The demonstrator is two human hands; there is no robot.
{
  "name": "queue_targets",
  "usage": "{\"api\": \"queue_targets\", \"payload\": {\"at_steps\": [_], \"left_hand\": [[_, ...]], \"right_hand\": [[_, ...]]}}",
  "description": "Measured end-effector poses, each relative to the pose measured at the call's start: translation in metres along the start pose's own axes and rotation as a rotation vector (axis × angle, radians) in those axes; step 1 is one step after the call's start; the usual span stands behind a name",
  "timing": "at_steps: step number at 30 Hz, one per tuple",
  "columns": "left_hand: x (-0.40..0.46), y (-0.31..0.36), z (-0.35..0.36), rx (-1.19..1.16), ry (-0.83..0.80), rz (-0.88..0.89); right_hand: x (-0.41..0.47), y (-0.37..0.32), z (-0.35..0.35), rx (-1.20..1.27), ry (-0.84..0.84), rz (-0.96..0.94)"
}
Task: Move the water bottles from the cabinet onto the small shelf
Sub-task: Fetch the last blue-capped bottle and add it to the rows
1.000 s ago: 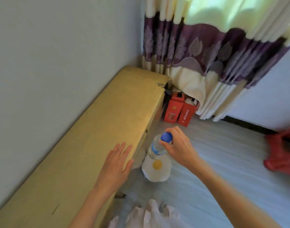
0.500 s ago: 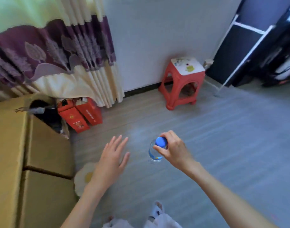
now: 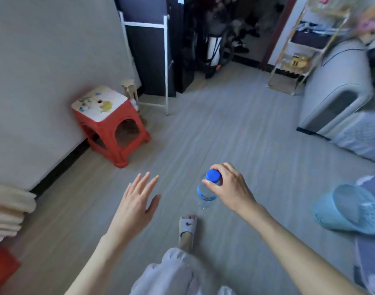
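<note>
My right hand [image 3: 229, 188] grips the water bottle [image 3: 204, 194] by its neck, just under the blue cap [image 3: 213, 175] — fingers curled over the top, thumb pinching the near side. The bottle hangs straight down from that grip, its clear body and blue label below my knuckles, touching nothing but my hand, with the grey floor [image 3: 235, 128] beneath it. Seen from here, its base hangs just above my sandalled foot [image 3: 188, 227], which sits between my two forearms.

My left hand [image 3: 137, 201] holds nothing. It floats palm-down beside the bottle, to its left, fingers straight and spread, a clear gap of floor between its thumb and the bottle.

Ahead of my left hand and further left, a red plastic stool [image 3: 113, 126] with a white, paint-spotted top stands against the wall. Beyond it, a white metal frame [image 3: 166, 60] leans before a dark panel. Far ahead of my right hand and off to the right stands a small shelf [image 3: 300, 47] with a thin pale frame and several tiers — something yellow on a lower tier, dark things higher up, all too blurred to name. It is well apart from the bottle. Right of my right forearm, a light blue perforated basket [image 3: 350, 209] lies on its side on the floor. Near my left elbow, folds of cream curtain [image 3: 10, 209] hang in from the edge, with a bit of something red below them.
</note>
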State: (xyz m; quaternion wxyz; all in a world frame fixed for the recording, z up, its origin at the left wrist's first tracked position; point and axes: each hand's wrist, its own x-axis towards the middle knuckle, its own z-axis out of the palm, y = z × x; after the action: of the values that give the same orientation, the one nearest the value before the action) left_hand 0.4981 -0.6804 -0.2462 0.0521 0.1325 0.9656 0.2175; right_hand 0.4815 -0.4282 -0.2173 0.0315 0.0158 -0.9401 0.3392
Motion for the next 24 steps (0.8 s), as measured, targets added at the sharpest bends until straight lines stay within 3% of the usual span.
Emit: {"api": "queue_targets", "payload": {"at_steps": [12, 24], "left_hand": [[0.338, 0.086, 0.015, 0.028, -0.120, 0.328], [0.612, 0.194, 0.070, 0.016, -0.146, 0.364]], "right_hand": [[0.219, 0.128, -0.094, 0.002, 0.185, 0.251], [0.438, 0.285, -0.191, 0.027, 0.207, 0.285]]}}
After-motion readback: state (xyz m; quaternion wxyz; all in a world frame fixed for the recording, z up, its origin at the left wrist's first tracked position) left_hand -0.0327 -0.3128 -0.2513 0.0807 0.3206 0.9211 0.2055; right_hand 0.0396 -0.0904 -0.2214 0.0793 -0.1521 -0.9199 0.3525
